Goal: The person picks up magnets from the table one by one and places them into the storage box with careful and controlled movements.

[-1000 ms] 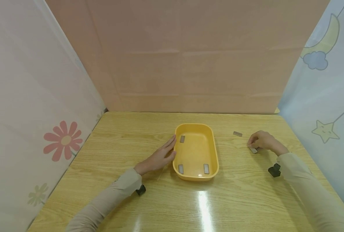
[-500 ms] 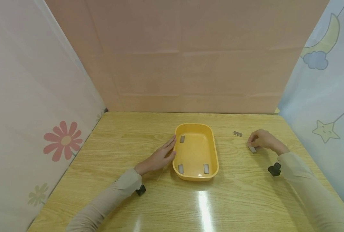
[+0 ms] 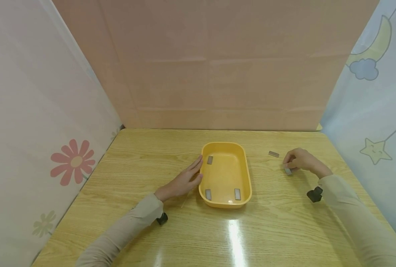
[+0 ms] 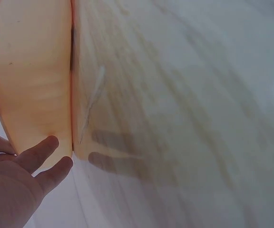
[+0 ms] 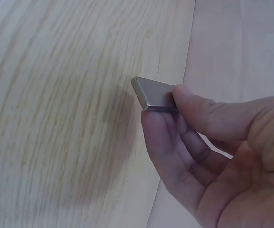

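Grey metal caught the light in the right-wrist view: a small flat bar (image 5: 153,94) was pinched between the thumb and fingertips (image 5: 160,124) of the right hand (image 3: 299,160), lifted just clear of the pale wood-grain tabletop (image 3: 144,163). From the head camera that bar showed only as a grey sliver under the curled fingers, to the right of the yellow tray (image 3: 248,174) and well apart from it. No lettering or mark could be read on its faces.

A second grey bar (image 3: 273,154) lay flat on the tabletop, near the right hand on its far left side, between the hand and the tray. Three more bars lay inside the tray: one (image 3: 210,160) at the far left corner, one (image 3: 208,194) at the near left corner and one (image 3: 237,194) at the near right.

The left hand (image 3: 182,181) lay spread and flat on the tabletop, its straight fingers (image 4: 44,147) pressed against the tray's left outer wall and gripping nothing.

Printed curtains hung on both sides, a red flower (image 3: 72,161) on the left, a star (image 3: 375,150) and a cloud (image 3: 362,69) on the right, none with words.
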Tool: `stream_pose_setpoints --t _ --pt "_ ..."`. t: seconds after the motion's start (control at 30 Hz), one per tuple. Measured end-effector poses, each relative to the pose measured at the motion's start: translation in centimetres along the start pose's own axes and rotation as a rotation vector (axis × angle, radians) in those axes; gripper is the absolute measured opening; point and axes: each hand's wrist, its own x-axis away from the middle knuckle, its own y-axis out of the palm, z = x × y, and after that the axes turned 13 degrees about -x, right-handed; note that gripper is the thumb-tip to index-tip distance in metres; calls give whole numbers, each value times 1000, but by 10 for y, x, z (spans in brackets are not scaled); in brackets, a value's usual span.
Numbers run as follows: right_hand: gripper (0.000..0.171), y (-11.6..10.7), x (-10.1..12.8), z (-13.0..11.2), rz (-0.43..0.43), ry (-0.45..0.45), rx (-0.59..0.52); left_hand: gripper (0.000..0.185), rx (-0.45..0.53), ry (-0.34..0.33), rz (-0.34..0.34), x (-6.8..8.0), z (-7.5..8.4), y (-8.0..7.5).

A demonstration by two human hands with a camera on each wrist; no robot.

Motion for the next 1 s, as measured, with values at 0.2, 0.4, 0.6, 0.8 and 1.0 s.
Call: stream_pose_setpoints --t 0.2,0.4,0.6,0.8,1.0 --pt "12 0 -3 0 3 -12 -17 61 3 6 6 -1 -1 1" --pt "11 2 -4 -4 0 -23 -27 61 11 6 -2 0 -1 0" --pt "11 5 -5 -11 -1 -29 -35 61 11 10 5 -1 -1 0" --pt "7 7 -7 -14 2 -32 -34 61 7 11 2 0 0 0" --pt "8 8 -10 -16 11 -39 -31 61 3 9 5 0 0 0"
